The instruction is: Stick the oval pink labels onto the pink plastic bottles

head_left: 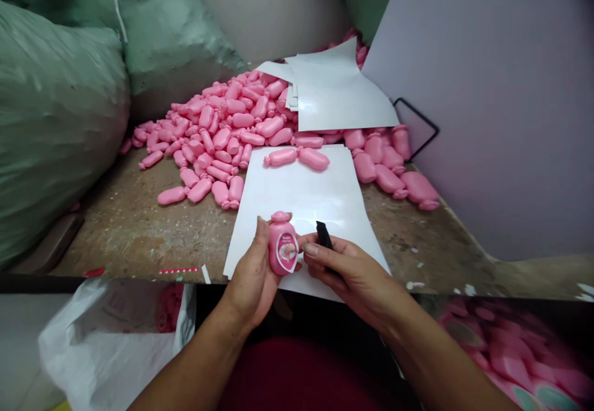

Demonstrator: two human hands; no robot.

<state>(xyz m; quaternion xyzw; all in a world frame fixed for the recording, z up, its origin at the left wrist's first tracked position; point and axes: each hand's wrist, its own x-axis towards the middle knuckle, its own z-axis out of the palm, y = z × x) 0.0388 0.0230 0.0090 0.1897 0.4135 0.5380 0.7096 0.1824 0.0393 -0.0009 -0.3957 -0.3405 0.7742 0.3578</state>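
While the left hand (250, 281) clenches a pink bottle (283, 244), the right hand's fingers (315, 251) grasp a black strip (323, 235) just above a white sheet (334, 200).

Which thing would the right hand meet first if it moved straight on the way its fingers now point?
The pink plastic bottle held in the left hand looks first in line. The right hand points at the bottle's labelled side and is very close to it, though depth is hard to judge from this view.
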